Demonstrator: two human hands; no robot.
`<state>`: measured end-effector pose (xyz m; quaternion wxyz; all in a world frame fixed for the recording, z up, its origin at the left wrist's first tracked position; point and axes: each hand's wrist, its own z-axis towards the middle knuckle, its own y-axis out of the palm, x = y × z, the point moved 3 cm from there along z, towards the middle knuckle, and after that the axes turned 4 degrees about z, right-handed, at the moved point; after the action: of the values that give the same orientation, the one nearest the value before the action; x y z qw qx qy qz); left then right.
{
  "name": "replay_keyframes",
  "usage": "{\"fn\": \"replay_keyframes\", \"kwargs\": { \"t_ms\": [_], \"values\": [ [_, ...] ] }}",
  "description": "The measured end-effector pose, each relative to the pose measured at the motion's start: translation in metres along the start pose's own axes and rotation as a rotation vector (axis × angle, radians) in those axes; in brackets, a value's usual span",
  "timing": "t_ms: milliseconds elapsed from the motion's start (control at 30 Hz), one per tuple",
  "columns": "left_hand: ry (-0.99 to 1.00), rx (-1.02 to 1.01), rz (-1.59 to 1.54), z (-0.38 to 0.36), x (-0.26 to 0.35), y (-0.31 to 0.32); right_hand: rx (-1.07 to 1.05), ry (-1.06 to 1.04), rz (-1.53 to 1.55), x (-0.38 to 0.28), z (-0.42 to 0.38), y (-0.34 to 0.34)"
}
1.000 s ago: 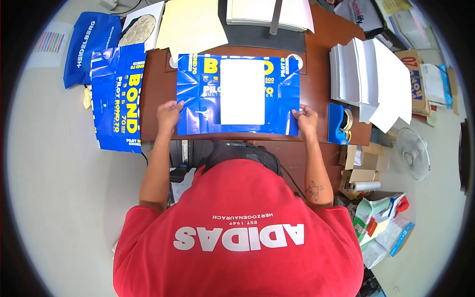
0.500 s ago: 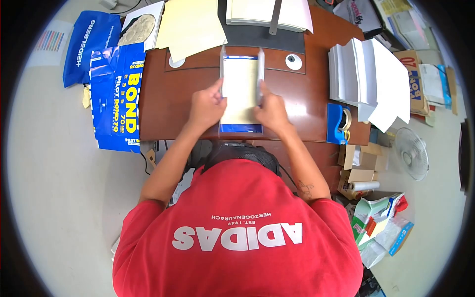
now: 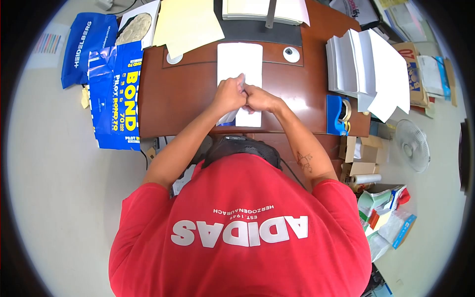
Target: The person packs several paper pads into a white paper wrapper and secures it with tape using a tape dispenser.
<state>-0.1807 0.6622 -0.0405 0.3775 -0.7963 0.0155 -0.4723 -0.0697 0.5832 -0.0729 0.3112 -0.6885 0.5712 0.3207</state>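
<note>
A white sheet of paper [image 3: 240, 59] lies folded over a narrow stack on the desk in front of me. At its near end a blue strip [image 3: 227, 123] shows under a slightly raised paper edge. My left hand [image 3: 230, 95] is closed at the paper's middle, its fingers curled against the left flap. Against it, my right hand [image 3: 261, 99] is also closed, with its fingers on the paper. The two hands meet fingers to fingers, so the exact grip points are hidden.
Stacked white paper [image 3: 351, 69] and a blue tape dispenser [image 3: 334, 115] stand to the right. Yellow sheets [image 3: 188, 27] lie at the back left. A blue Bond wrapper [image 3: 115, 99] hangs at the left edge. A fan [image 3: 411, 146] stands on the floor at right.
The upright paper sides have folded inward over the cream-coloured stack with its blue edges, now mostly covered in white. Both hands have come together from the sides to the middle.
</note>
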Motion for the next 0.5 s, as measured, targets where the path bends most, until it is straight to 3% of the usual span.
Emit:
{"fn": "replay_keyframes", "kwargs": {
  "t_ms": [133, 200, 300, 367, 433, 500],
  "values": [
    [-0.058, -0.047, -0.073, 0.000, -0.005, 0.004, 0.045, -0.041, 0.183, 0.009, -0.009, 0.005],
    [-0.061, -0.071, -0.146, 0.002, -0.017, 0.012, 0.174, -0.213, 0.403, 0.011, -0.016, 0.008],
    [-0.046, -0.071, -0.272, 0.006, -0.031, 0.022, 0.309, -0.175, 0.337, 0.006, -0.020, 0.010],
    [-0.036, -0.113, -0.084, 0.006, -0.024, 0.015, 0.360, -0.112, 0.306, -0.001, -0.026, 0.011],
    [-0.036, -0.153, -0.092, 0.013, -0.027, 0.014, 0.407, -0.047, 0.276, -0.005, -0.031, 0.008],
    [-0.037, -0.198, -0.103, 0.018, -0.030, 0.018, 0.621, -0.250, -0.353, -0.016, -0.046, -0.006]
  ]
}}
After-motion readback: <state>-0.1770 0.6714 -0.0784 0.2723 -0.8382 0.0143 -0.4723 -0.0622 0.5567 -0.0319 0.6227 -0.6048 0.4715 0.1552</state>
